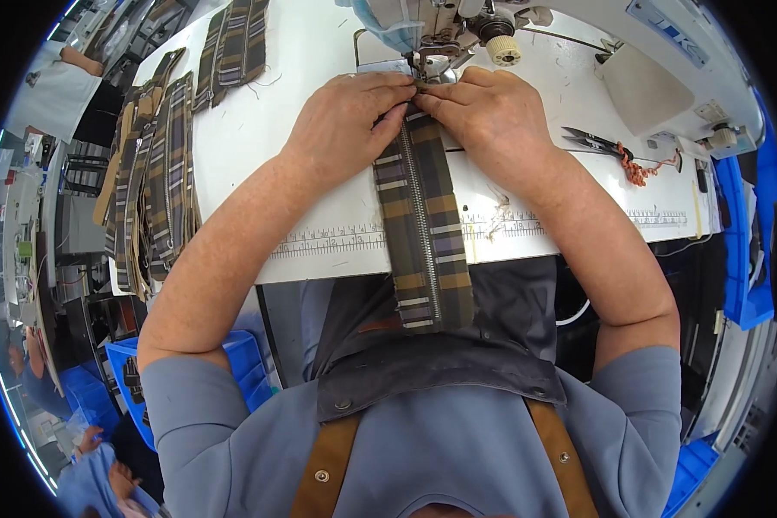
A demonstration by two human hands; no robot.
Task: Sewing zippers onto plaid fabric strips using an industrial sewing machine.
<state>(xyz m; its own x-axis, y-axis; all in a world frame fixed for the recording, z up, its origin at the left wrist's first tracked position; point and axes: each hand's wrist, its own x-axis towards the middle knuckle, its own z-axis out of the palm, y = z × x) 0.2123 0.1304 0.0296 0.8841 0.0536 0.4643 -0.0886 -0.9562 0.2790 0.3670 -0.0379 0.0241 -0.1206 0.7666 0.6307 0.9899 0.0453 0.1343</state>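
A plaid fabric strip with a metal zipper [422, 233] down its middle runs from the sewing machine [578, 26] toward me, its near end hanging over the table edge. My left hand [350, 116] is closed on the strip's far end, fingertips close beside the presser foot [419, 67]. From the other side my right hand [496, 121] pinches the same end, thumb and index finger at the foot. Between the two hands the fingertips nearly meet, and they partly hide the fabric there.
More plaid zipper strips [171, 173] lie in a pile at the table's left, with others [233, 47] behind. Black scissors [591, 141] with an orange cord lie on the right. A ruler scale [332, 239] runs along the front edge. Blue bins [249, 367] stand beside the table. People are at left.
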